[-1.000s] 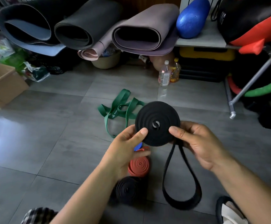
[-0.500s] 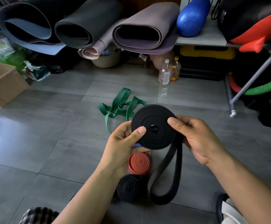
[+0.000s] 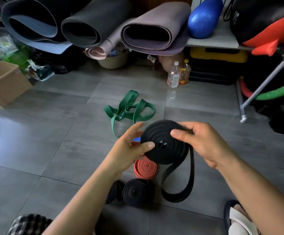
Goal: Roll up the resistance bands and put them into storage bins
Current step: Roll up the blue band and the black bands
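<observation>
Pinches the black coil (image 3: 165, 143) by its face with the left hand (image 3: 129, 148), thumb near the centre, fingers behind (mostly hidden by the coil). Clamps the rim with the right hand (image 3: 204, 143), thumb on the face, fingers curled over the top edge. Holds it in mid-air over the floor (image 3: 53, 150), above the red roll (image 3: 146, 168) and ahead of the black roll (image 3: 136, 190). Leaves a tail (image 3: 176, 194) unwound, hanging from the coil's lower right in a loop down to the floor.

Most likely to fail by telescoping: stepped ridges across the face, so uneven thumb pressure probably pushes the centre out into a cone and springs the whole thing loose. Could also slacken on relaxing either grip while shifting for the next turn, given rubber's urge to unwind. May twist the tail on the way in, given its curve on the floor, and wind a lumpy last layer. Might drag the tail against the black roll nearby and tip it.

Yet to roll: green band (image 3: 129, 109), lying loose farther out. No bin made out for certain.
</observation>
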`<state>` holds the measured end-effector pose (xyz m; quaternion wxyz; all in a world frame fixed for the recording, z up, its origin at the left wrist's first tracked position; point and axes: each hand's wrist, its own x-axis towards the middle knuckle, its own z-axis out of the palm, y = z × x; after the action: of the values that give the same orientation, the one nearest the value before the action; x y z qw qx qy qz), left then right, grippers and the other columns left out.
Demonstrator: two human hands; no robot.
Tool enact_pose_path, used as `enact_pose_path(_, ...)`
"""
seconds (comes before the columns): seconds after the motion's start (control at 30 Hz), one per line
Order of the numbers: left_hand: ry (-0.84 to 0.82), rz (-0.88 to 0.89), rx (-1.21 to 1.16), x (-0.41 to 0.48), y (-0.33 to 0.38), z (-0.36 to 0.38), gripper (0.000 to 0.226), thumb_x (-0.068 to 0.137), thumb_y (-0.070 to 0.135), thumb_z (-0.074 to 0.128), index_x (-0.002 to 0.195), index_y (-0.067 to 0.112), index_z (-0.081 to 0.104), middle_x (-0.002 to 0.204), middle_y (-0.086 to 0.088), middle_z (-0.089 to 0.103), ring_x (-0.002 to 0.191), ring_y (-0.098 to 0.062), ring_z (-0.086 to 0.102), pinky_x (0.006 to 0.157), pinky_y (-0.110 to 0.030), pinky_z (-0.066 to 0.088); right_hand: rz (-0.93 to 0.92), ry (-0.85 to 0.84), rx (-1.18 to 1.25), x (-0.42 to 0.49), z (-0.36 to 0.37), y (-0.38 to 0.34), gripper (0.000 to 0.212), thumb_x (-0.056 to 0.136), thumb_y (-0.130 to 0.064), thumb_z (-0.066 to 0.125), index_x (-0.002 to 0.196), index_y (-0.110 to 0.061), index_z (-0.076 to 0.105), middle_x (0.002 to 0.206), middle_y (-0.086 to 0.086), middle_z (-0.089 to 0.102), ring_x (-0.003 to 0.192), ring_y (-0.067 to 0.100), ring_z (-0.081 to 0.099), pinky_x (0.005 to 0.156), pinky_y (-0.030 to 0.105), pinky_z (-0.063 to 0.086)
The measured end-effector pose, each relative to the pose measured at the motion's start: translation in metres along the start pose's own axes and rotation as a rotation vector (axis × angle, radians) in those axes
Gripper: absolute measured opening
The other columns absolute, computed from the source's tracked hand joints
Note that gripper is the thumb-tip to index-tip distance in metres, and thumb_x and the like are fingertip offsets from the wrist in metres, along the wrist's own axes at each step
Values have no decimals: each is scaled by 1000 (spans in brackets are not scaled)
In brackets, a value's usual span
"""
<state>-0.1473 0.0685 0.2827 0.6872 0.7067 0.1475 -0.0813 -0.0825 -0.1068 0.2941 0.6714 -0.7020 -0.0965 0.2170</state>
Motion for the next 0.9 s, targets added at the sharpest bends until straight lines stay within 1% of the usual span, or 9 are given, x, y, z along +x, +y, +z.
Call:
enact_pose_path(0.07, -34, 45, 102, -4, 0, -1, 36, 83, 3, 63, 113, 22, 57, 104, -4, 64, 86, -23, 66, 70, -40, 58, 11, -56, -107, -4, 5, 3, 20, 78, -5, 66, 91, -20, 67, 89, -6, 72, 83, 6, 67, 79, 16, 52)
enact_pose_path(0.2, 40, 67, -124, -15, 2, -1, 23, 84, 3, 60, 106, 11, 59, 99, -7, 65, 75, -18, 67, 61, -44, 57, -47, -19, 29, -6, 10, -6, 23, 74, -11, 66, 97, -15, 66, 92, -3, 72, 88, 7, 67, 81, 16, 52)
enact_pose_path(0.33, 96, 38, -362, -22, -1, 0, 24, 85, 6, 57, 109, 5, 56, 106, -15, 64, 79, -20, 68, 65, -48, 57, -84, -35, 129, -7, 19, -9, 31, 70, -22, 61, 99, -12, 66, 88, -6, 73, 87, 6, 67, 75, 13, 51)
enact_pose_path(0.47, 126, 0, -586, -28, -2, -6, 24, 84, 9, 56, 108, 2, 56, 101, -15, 65, 79, -27, 68, 62, -44, 59, -71, -37, 185, -4, 36, -2, 32, 75, -29, 57, 98, -9, 66, 92, -1, 73, 90, 10, 67, 77, 18, 51)
enact_pose_path(0.57, 209, -56, -771, -37, -10, -6, 15, 87, 9, 55, 102, 5, 55, 98, -14, 67, 78, -27, 69, 60, -39, 59, -79, 42, 228, -7, 65, 17, 27, 78, -31, 57, 93, -11, 67, 91, 1, 73, 90, 12, 67, 78, 22, 52)
enact_pose_path(0.63, 255, -120, -832, -44, -22, -4, 13, 89, 10, 55, 101, 7, 55, 101, -14, 67, 82, -26, 68, 66, -41, 59, -50, 116, 221, -12, 81, 30, 17, 85, -25, 55, 88, -12, 66, 84, -2, 73, 81, 7, 68, 71, 17, 52)
enact_pose_path(0.73, 185, -207, -627, -57, -34, -16, 15, 90, 14, 55, 105, 10, 55, 111, -14, 64, 86, -24, 66, 75, -43, 57, 34, 70, 156, -17, 83, 37, 14, 90, -18, 53, 89, -11, 65, 90, 2, 71, 82, 8, 68, 74, 19, 53)
enact_pose_path(0.8, 130, -178, -378, -62, -37, -35, 22, 90, 15, 56, 112, 12, 54, 115, -13, 61, 89, -20, 64, 67, -38, 59, 62, -38, 49, -22, 79, 34, 14, 89, -18, 53, 91, -11, 65, 96, 7, 71, 85, 12, 68, 81, 25, 53)
enact_pose_path(0.9, 111, -76, -231, -67, -45, -56, 38, 88, 9, 58, 124, 17, 49, 114, -10, 58, 96, -21, 61, 60, -42, 58, 80, -169, -78, -27, 88, 32, 13, 90, -16, 53, 87, -16, 65, 87, -2, 70, 75, 3, 66, 72, 16, 53)
